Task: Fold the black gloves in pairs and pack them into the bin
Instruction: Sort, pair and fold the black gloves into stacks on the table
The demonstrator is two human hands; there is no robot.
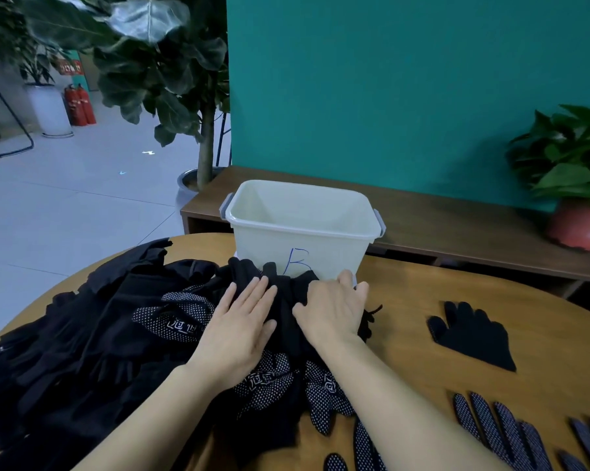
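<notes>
Pressing down with both hands, the person works right in front of the bin (269,246), and that is the head view's whole story. One white bin stands on the wooden table (456,287), with a single blue handwritten "B" on its front wall and nothing visible inside.

The left hand (239,331) lies flat, fingers straight and close together, on a black glove (286,300) just before the bin. The right hand (334,314) lies beside it on the same dark fabric, fingers extended and thumb spread, with the fingertips almost at the bin's base.

Left of the bin sprawls a big pile of black gloves (83,351), too tangled to count. Some show white grip dots and a white printed mark that cannot be read. To the right of the bin, nearer the person, one black glove (470,334) lies alone, palm down. Nearer still lie dotted gloves (500,433), cut off by the frame.

Far left behind the bin stand two red fire extinguishers (80,105).
</notes>
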